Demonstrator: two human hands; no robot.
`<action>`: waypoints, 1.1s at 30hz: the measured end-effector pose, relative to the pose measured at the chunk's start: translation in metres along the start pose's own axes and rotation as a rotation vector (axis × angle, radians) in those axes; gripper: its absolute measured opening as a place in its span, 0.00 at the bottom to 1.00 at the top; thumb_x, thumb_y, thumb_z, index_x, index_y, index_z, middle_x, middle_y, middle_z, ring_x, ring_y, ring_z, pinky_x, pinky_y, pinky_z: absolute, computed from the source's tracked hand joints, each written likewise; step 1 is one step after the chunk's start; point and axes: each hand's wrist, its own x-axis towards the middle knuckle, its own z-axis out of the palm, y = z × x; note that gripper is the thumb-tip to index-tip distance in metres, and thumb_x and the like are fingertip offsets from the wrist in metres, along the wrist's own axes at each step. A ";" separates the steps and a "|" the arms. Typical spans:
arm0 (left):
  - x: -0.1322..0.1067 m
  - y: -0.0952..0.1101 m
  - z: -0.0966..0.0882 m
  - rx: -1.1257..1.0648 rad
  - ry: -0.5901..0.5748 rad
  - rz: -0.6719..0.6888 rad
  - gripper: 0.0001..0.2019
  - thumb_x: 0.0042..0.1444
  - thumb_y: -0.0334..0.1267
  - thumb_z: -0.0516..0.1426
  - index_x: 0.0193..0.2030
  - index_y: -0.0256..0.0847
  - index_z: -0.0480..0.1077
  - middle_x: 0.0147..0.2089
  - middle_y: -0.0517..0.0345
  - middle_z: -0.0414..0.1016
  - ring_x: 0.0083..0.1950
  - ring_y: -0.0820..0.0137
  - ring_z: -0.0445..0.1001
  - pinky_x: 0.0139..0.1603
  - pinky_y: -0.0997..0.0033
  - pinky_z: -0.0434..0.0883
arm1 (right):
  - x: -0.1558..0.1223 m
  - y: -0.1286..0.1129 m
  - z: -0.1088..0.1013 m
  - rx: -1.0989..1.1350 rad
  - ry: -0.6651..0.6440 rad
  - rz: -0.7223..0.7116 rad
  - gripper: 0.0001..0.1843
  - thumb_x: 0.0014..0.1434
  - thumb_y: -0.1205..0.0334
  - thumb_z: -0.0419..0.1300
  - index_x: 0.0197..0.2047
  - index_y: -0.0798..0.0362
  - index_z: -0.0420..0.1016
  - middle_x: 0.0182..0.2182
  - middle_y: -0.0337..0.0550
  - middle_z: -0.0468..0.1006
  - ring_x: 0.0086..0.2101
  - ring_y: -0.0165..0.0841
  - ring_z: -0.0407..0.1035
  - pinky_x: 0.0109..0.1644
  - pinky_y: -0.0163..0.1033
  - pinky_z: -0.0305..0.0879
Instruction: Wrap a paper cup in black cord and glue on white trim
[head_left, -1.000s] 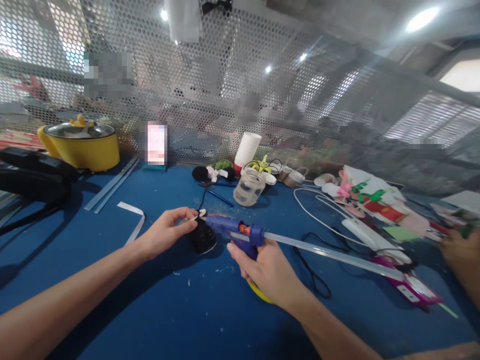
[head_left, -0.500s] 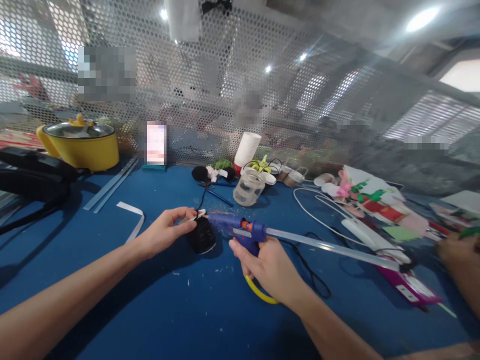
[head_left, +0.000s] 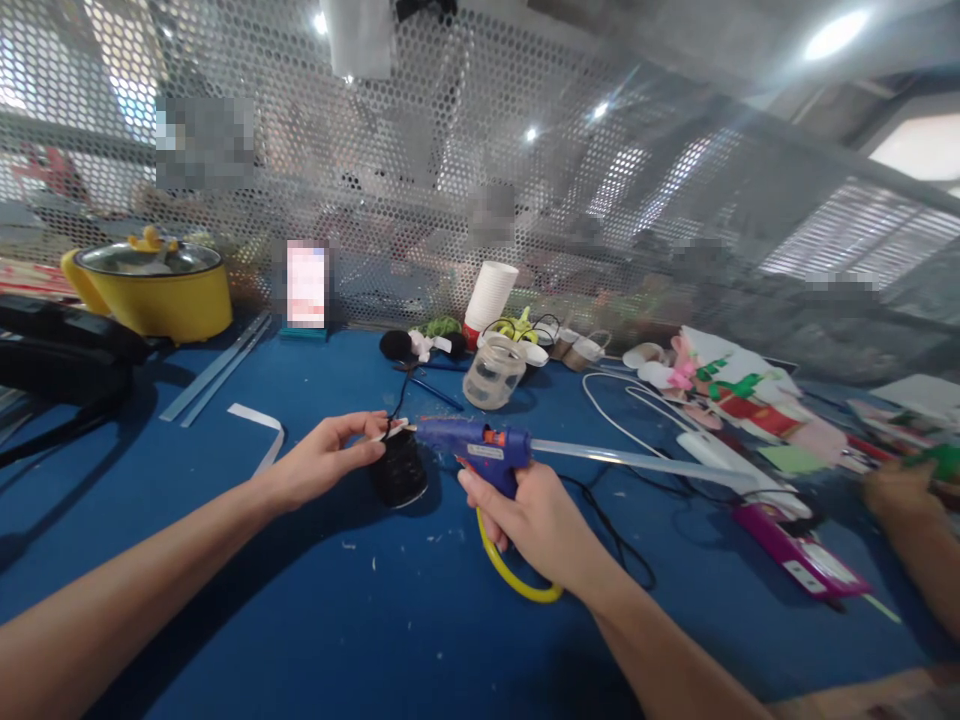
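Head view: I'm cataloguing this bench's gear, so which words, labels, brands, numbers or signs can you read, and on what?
No text can be read.
Glue gun: pale side label, print too small to read.
Phone screen: pixelated, unreadable.
Purple box: no legible marking.

left hand [head_left: 330, 457] pinching, right hand [head_left: 534, 515] gripping, forearms [head_left: 176, 555] angled inward

The blue counter [head_left: 360, 640] is flecked with pale scraps [head_left: 349, 546] — a yellow lidded pot [head_left: 161, 302] and a clear jar [head_left: 493, 378] rest on it, while translucent strips [head_left: 206, 368], a bent white ribbon [head_left: 255, 415] and a purple box [head_left: 780, 545] lie about.
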 end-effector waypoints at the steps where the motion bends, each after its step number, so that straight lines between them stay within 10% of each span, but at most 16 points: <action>1: 0.000 0.001 0.000 -0.003 -0.003 -0.001 0.07 0.47 0.39 0.56 0.24 0.40 0.63 0.46 0.54 0.73 0.56 0.62 0.62 0.56 0.63 0.54 | 0.000 0.000 0.000 0.008 -0.005 0.009 0.16 0.53 0.50 0.52 0.26 0.54 0.64 0.10 0.32 0.62 0.13 0.27 0.60 0.20 0.33 0.61; 33: 0.002 -0.004 0.000 -0.014 -0.023 0.037 0.09 0.49 0.40 0.55 0.23 0.40 0.61 0.40 0.54 0.73 0.58 0.60 0.60 0.57 0.59 0.51 | -0.005 0.002 0.009 -0.011 -0.010 -0.004 0.16 0.53 0.50 0.52 0.22 0.53 0.62 0.11 0.33 0.63 0.13 0.26 0.60 0.18 0.31 0.60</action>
